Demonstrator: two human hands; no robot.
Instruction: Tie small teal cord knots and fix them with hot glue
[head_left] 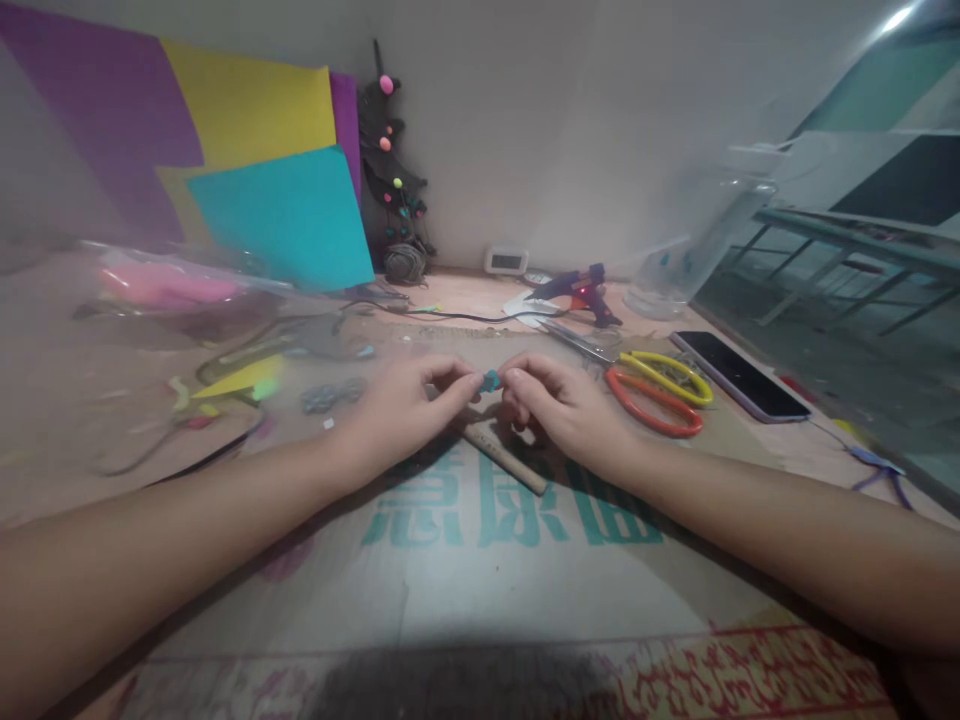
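Note:
A small teal piece (490, 381) is held between my two hands at the middle of the view. My left hand (420, 400) pinches its left side between thumb and fingers. On its right side, the thumb and forefinger of my right hand (555, 405) close on it, the other fingers curled below. Under the hands a wooden stick (504, 458) lies slanted on the printed board (465, 590), its upper end hidden by my left hand.
Scissors with red and yellow handles (654, 400) and a phone (742, 375) lie to the right. Behind are a glue gun (581, 292), a small clock (506, 261) and a clear jar (667, 270). Coloured sheets (285, 215) stand back left, near a pink-filled bag (169, 285).

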